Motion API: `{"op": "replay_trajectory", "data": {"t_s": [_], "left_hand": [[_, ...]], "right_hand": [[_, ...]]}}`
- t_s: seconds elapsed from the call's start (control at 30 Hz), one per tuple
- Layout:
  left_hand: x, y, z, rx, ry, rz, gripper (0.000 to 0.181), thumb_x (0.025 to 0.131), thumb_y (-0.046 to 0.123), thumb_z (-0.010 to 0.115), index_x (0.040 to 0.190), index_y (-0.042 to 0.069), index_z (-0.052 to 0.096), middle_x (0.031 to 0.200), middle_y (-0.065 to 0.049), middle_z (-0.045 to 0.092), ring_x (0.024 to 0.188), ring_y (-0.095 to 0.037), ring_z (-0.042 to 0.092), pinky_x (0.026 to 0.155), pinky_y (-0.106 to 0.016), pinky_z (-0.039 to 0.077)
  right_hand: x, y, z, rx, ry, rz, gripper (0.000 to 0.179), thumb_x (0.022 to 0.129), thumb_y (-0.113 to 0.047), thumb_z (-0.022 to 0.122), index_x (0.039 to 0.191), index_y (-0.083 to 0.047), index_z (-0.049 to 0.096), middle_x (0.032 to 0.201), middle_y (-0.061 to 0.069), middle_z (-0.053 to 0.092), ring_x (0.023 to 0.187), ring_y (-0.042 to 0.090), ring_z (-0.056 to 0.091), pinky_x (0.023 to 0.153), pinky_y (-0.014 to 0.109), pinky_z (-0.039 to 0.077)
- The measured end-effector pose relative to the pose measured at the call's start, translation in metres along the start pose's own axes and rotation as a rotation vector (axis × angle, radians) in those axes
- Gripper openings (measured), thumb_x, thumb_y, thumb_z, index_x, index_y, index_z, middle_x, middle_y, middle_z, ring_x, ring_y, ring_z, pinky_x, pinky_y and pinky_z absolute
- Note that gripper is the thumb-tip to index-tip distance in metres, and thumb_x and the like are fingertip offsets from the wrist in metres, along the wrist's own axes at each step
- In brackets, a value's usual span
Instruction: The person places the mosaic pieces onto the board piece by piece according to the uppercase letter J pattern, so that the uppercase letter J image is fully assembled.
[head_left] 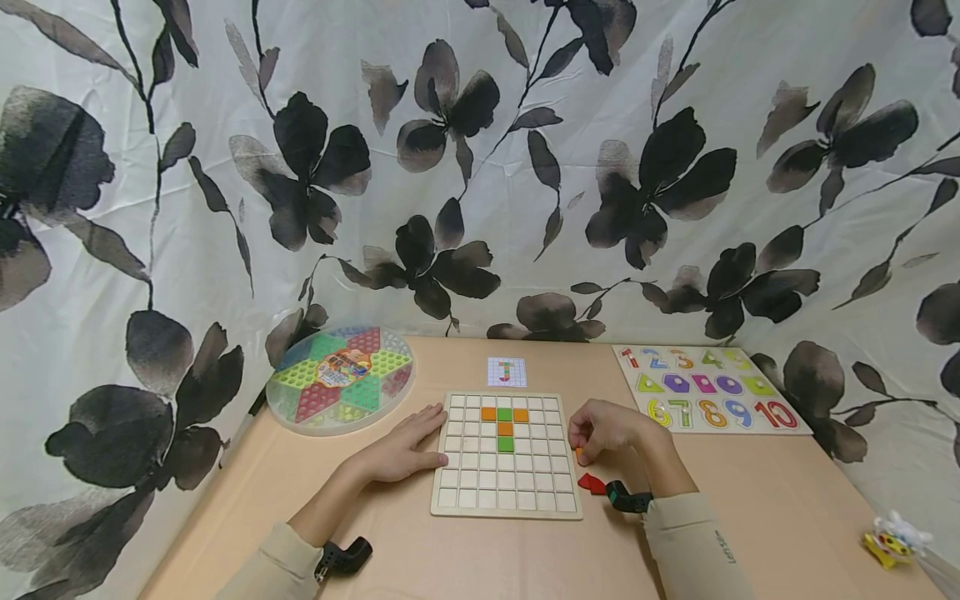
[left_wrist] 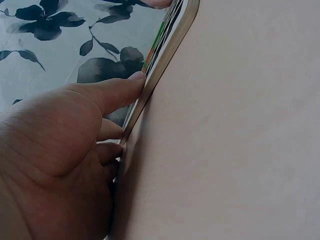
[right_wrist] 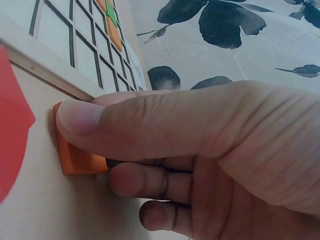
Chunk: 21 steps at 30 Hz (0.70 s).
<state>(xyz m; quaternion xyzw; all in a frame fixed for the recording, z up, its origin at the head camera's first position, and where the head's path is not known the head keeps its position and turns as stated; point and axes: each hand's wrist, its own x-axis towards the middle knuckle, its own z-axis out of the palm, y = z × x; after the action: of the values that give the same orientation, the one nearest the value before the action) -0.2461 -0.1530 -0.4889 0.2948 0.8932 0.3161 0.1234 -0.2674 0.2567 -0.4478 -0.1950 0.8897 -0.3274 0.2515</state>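
Note:
A white grid board [head_left: 465, 498] lies on the table with several orange and green square tiles [head_left: 505, 429] in a T shape near its top. My left hand [head_left: 401, 446] rests at the board's left edge, fingers extended; in the left wrist view its thumb [left_wrist: 122, 92] touches the rim. Beside the right edge, my right hand [head_left: 615, 433] pinches an orange square tile [right_wrist: 82, 162] between thumb and fingers, low over the table. The thumb covers part of that tile. A red piece [head_left: 592, 484] lies just nearer to me, right of the board.
Behind the board lies a small pattern card [head_left: 507, 372]. A round, colourful Chinese checkers board [head_left: 341, 382] is at the back left. At the back right sits a number puzzle board [head_left: 708, 392]. A small yellow and white toy [head_left: 894, 540] stands at the table's right side.

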Motion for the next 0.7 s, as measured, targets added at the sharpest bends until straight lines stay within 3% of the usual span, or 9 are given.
{"op": "replay_trajectory", "data": {"t_s": [0.37,0.7], "left_hand": [[0.0003,-0.0008,0.0004,-0.001,0.001,0.005,0.084,0.101,0.044,0.065,0.163,0.001,0.029,0.174,-0.018,0.016,0.162,-0.04,0.01,0.131,-0.059,0.008],[-0.0001,-0.001,0.0005,-0.008,-0.001,0.003,0.084,0.101,0.044,0.065,0.163,0.002,0.029,0.174,-0.019,0.016,0.162,-0.04,0.01,0.131,-0.06,0.008]], "right_hand": [[-0.0014,-0.0017,0.0002,0.005,0.003,-0.006,0.02,0.075,0.002,0.09,0.085,-0.002,0.073,0.073,0.0,0.061,0.071,0.017,0.056,0.064,0.029,0.044],[-0.0019,-0.0003,-0.0033,-0.011,-0.006,-0.005,0.019,0.077,-0.002,0.089,0.085,-0.002,0.072,0.069,-0.002,0.058,0.065,0.015,0.053,0.058,0.025,0.039]]}}
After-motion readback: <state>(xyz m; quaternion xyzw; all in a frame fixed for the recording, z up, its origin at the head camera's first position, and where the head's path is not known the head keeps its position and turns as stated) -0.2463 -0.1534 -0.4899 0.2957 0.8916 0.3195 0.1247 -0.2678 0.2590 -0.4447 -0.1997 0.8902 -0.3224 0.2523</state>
